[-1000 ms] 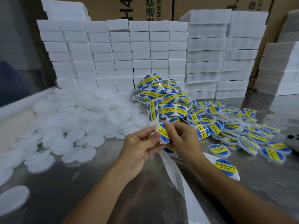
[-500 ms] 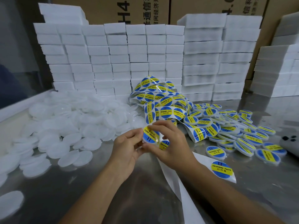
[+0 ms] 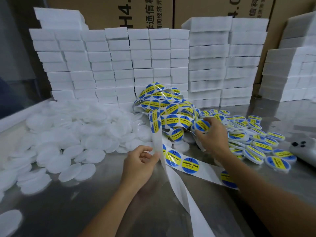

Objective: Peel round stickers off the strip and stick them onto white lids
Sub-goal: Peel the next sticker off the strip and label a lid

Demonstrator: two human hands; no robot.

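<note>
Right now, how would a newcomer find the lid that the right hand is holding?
Find the pile of labelled lids right of the tangled sticker strip. At its left edge, the right hand grips one labelled lid, the only one lifted and tilted.

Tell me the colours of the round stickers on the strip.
Blue with a yellow band across the middle, on the round stickers; head view.

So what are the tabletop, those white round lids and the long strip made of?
The tabletop looks like brushed steel: grey with dull reflections. The white lids seem to be plastic: milky, slightly see-through discs. The strip looks like glossy coated paper: thin, white, curling; its stickers shine.
</note>
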